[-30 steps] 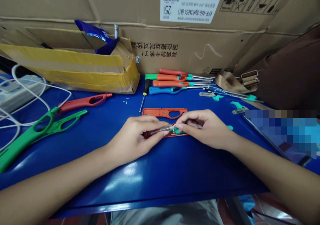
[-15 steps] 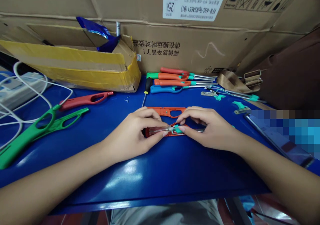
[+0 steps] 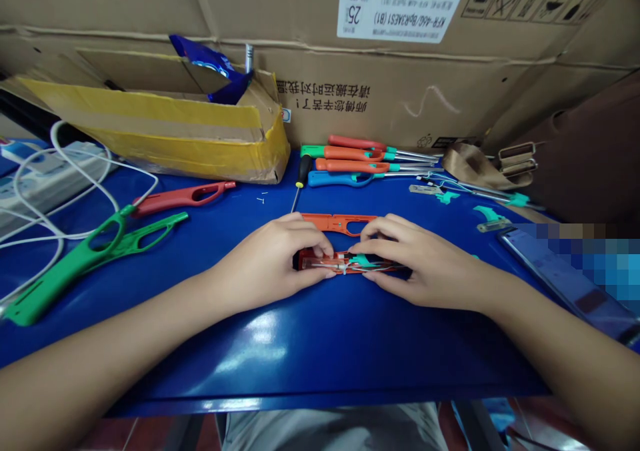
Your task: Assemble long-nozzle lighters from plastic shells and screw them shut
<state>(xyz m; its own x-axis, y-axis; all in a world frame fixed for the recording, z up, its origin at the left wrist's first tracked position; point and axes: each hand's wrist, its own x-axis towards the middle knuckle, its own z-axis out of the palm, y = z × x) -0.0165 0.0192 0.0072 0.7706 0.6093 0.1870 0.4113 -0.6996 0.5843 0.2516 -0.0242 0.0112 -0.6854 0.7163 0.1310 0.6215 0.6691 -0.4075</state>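
Observation:
An opened long-nosed gas lighter (image 3: pixel 345 263) lies between my hands, its insides exposed in a red-orange half shell. A clear fuel tank (image 3: pixel 320 261) fills its left part, and a teal trigger (image 3: pixel 363 260) with thin wires lies further right. My left hand (image 3: pixel 270 254) grips the tank end between thumb and fingers. On the trigger end, the thumb and fingers of my right hand (image 3: pixel 413 254) hold the lighter from both edges. The other orange shell half (image 3: pixel 333 223) lies just behind, partly covered by my fingers.
A screwdriver (image 3: pixel 302 174) and several assembled lighters (image 3: pixel 355 165) lie at the back. Green shells (image 3: pixel 75 264), a red shell (image 3: pixel 185 199) and a white cable (image 3: pixel 50 234) are left. A phone (image 3: pixel 560 281) lies right. A yellow-taped box (image 3: pixel 200 141) stands behind.
The trigger and wires now sit lower in the shell, beside the tank. My right fingers have spread from a pinch at the trigger to the lighter's edges. The view has shifted slightly left.

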